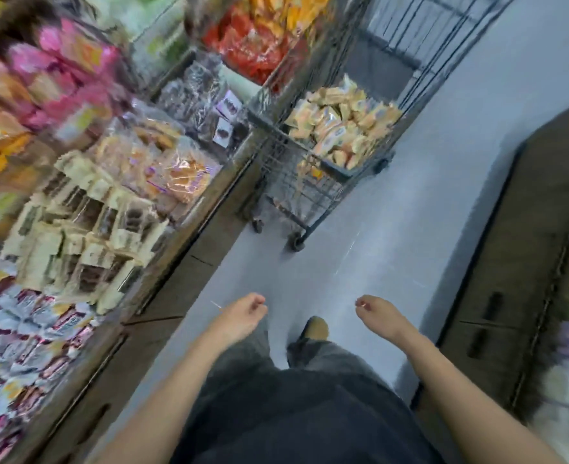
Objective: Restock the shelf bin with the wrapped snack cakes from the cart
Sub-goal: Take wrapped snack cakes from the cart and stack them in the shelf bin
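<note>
both hands are empty: the left hand [243, 313] and right hand [375, 313] hang loosely curled, apart from each other, well short of the cart [309, 182] and touching nothing. the wrapped snack cakes [340, 125] lie heaped in the cart's upper basket, pale yellow packets, none lifted out. the cart stands on the floor [410, 212] ahead of the person, its left side just beside the shelf unit [189, 249]. the shelf bins to the left of the cart hold mixed packets; blur prevents telling which bin matches the cakes, though a bin of cream-coloured wrapped packets [85, 229] sits nearer the person than the cart.

judgement: the step in hand is the approach to the cart for a fresh load; one shoe [314, 328] is forward, consistent with walking. the next move calls for closing on the cart, reaching into the upper basket and gathering cakes in one or both hands, then carrying them to the correct bin
</note>
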